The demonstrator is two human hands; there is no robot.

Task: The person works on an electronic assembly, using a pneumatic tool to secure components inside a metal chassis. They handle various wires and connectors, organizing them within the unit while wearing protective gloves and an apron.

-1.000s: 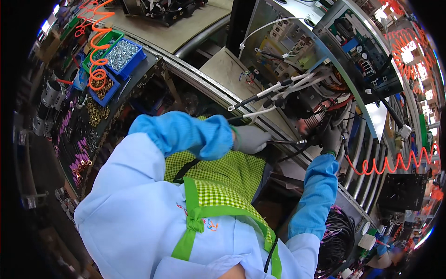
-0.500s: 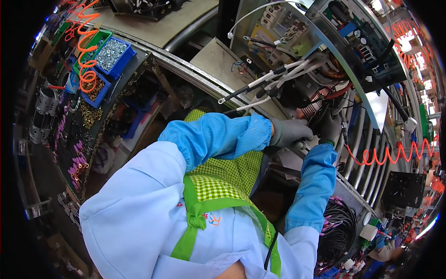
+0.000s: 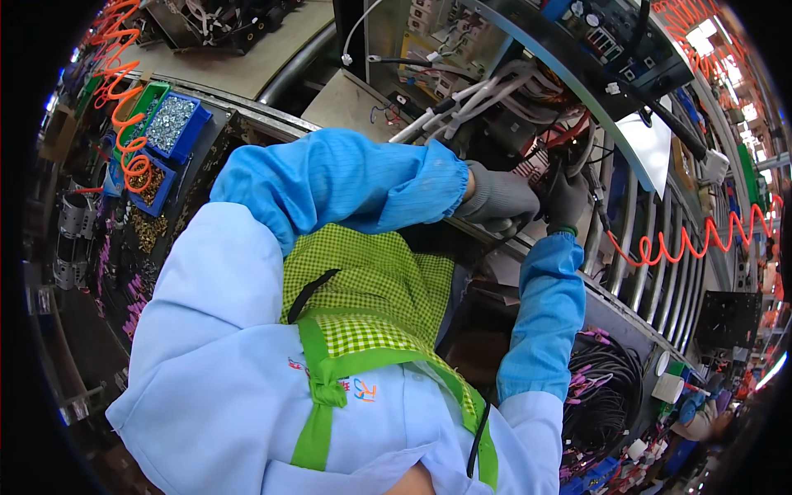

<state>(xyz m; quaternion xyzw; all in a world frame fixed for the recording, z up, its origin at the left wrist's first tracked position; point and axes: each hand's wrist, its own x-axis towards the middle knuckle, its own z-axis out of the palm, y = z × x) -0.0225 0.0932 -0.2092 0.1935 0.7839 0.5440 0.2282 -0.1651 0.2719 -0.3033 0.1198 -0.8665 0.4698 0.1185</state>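
Note:
Both hands wear grey gloves and meet at the lower side of an open electrical unit (image 3: 513,136). My left hand (image 3: 505,198) reaches in from the left, its fingers curled; what they grip is hidden. Close beside it, my right hand (image 3: 569,200) is closed round something dark that I cannot make out. Thick white cables (image 3: 487,97) with black sleeves hang out of the unit just above my left hand. Red wires (image 3: 571,132) run by the fingers of my right hand. An orange coiled hose (image 3: 660,256) ends in a dark fitting next to my right hand.
A metal panel (image 3: 610,115) arches over the right hand, with a circuit board assembly (image 3: 606,41) beyond it. Conveyor rollers (image 3: 639,247) lie to the right. Blue bins of silver screws (image 3: 171,124) and brass parts stand far left. Bundled black cables (image 3: 606,388) sit lower right.
The view has shifted, so the unit and benches appear further left and higher. My left forearm has risen and now covers part of the bench edge. Both hands stay close together at the unit.

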